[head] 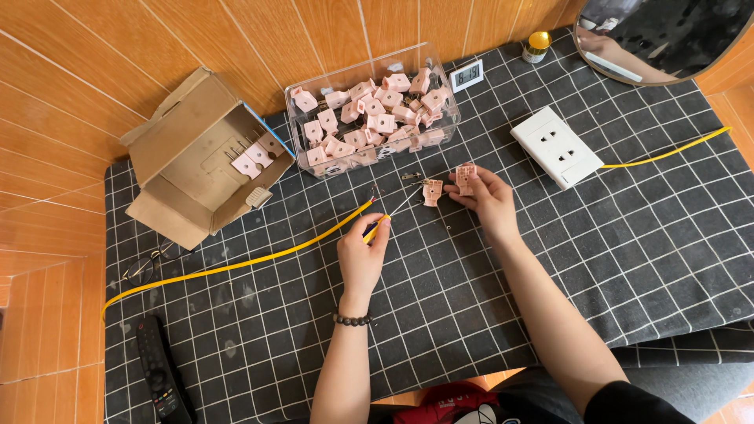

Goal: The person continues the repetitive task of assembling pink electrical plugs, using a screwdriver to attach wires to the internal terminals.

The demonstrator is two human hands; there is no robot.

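Left hand around screwdriver

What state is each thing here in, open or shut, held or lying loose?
Cardboard box: open, on its side.
Clear plastic bin: lidless, full of pink plug parts.
Screwdriver: held in left hand.
Pink plug half: held in right hand.
Other pink plug half: lying loose on the mat.
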